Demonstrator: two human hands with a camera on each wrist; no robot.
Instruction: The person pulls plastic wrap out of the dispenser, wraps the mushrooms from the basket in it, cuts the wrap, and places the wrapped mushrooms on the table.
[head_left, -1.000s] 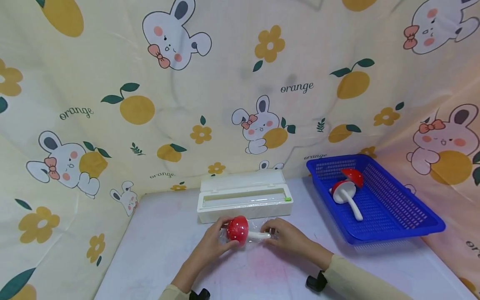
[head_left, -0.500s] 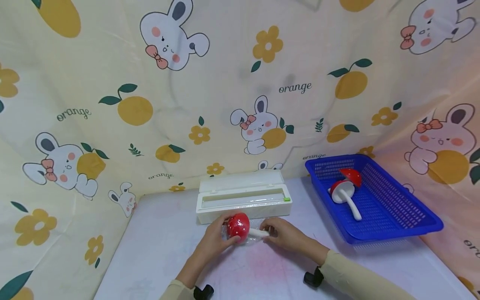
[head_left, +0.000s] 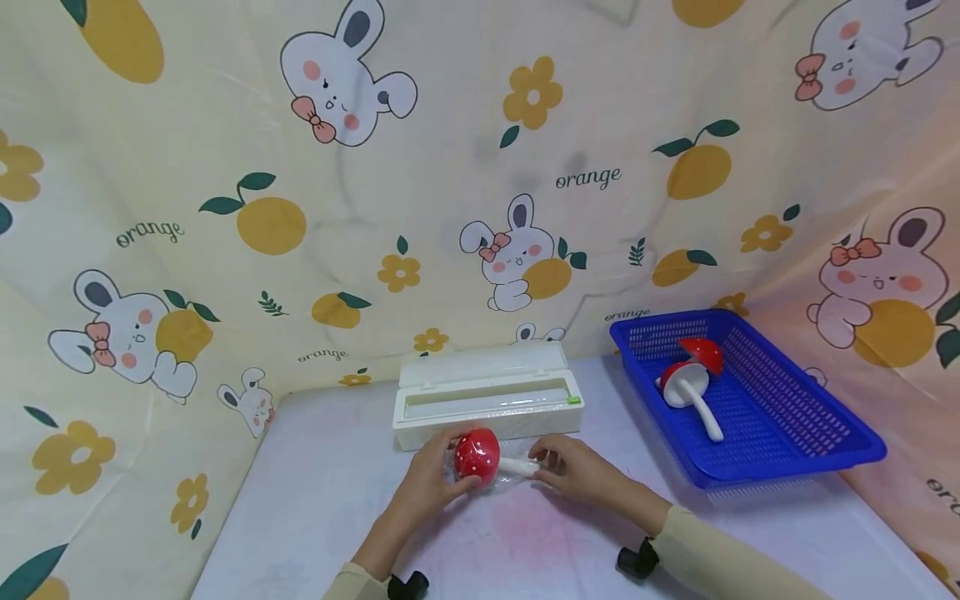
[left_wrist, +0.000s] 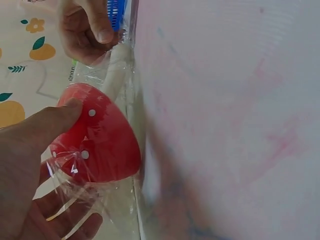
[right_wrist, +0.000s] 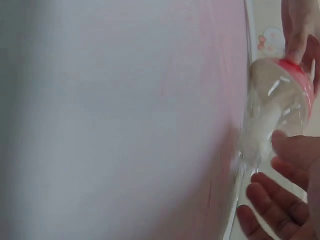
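A toy mushroom [head_left: 477,457] with a red, white-dotted cap and a white stem is wrapped in clear plastic film [head_left: 517,477]. My left hand [head_left: 429,477] grips its cap, thumb on the near side and fingers round the far side. In the left wrist view, the film bunches below the red cap [left_wrist: 102,137] by my left fingers. My right hand [head_left: 573,471] is at the stem's end. The right wrist view shows its thumb touching the film and its loosely bent fingers [right_wrist: 270,200] apart from the thumb.
Just behind the hands stands a white film dispenser box [head_left: 487,425] with its lid raised. At the right, a blue plastic basket [head_left: 795,467] holds a toy mushroom [head_left: 686,385] and a red cap-shaped piece [head_left: 703,353]. A patterned cloth [head_left: 450,167] hangs behind the white table [head_left: 300,500].
My right hand has moved slightly to the right along the stem's end within the last half second. My left hand keeps its grip on the mushroom cap.
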